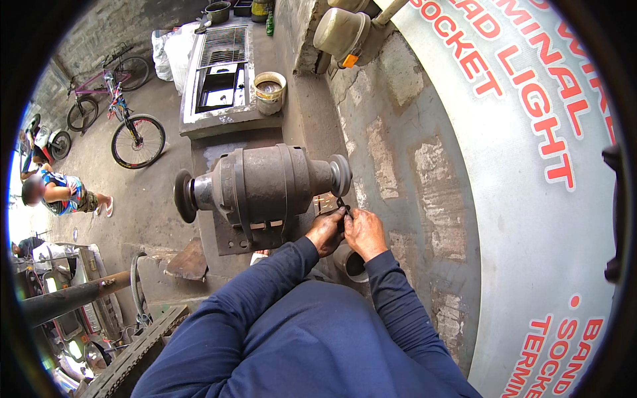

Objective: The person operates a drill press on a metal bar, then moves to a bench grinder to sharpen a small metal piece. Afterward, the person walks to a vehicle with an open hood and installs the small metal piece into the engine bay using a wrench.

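Observation:
A big grey-brown bench grinder (265, 182) stands in front of me, with a round wheel at each end. My left hand (324, 233) and my right hand (365, 233) are close together just below its right wheel (341, 175). Between them, pinched in the fingertips of both, is a small dark metal piece (341, 203). Its upper end is at the lower edge of the wheel, and small orange sparks show beside it. Most of the piece is hidden by my fingers. The left wheel (184, 196) has nothing against it.
Below my hands is an open metal cylinder (350, 261). A worn wall (398, 166) and a large lettered banner (524, 219) run along my right. Beyond the grinder stand a tub (270, 94) and a grated metal frame (222, 50). Bicycles (137, 140) and a person (63, 192) are at left.

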{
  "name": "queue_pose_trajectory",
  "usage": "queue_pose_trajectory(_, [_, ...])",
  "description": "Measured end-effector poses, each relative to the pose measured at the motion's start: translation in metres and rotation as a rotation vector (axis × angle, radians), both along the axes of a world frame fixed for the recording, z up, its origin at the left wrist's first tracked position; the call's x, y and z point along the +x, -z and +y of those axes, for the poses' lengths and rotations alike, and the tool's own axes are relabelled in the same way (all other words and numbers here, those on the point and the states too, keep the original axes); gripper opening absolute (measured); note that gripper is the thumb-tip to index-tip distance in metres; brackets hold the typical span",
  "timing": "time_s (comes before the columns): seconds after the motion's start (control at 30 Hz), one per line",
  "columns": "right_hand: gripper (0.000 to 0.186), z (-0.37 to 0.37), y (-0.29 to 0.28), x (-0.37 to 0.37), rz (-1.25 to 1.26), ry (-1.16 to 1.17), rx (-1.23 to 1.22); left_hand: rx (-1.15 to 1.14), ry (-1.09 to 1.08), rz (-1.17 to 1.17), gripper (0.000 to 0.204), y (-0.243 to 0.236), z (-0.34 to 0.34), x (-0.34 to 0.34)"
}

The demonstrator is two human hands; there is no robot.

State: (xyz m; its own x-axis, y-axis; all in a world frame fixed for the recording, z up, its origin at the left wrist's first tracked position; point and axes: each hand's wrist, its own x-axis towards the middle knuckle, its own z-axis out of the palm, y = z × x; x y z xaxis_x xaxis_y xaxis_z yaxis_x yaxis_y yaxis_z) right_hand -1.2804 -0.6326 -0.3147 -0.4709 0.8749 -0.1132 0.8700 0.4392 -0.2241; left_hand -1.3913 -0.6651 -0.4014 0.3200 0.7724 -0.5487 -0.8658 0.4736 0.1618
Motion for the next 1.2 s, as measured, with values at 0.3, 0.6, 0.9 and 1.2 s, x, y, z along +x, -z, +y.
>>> queue_pose_trajectory(0.3, [0.026,-0.0024,-0.0029,0.0002,0.068,0.008,0.023,0.043,0.012,-0.029,0.033,0.0026,-0.0006,-0.001])
queue_pose_trajectory(0.6, [0.028,-0.0016,-0.0032,-0.0003,0.012,0.015,-0.005,0.039,-0.014,-0.003,0.028,0.0028,0.0007,-0.0007])
queue_pose_trajectory(0.9, [0.027,-0.0006,-0.0044,-0.0007,0.003,0.014,0.001,0.039,-0.016,-0.006,0.028,-0.0022,0.0009,0.0])
queue_pose_trajectory(1.2, [0.026,0.0003,-0.0052,-0.001,0.01,0.022,-0.002,0.035,-0.007,-0.004,0.032,-0.0003,0.002,-0.0001])
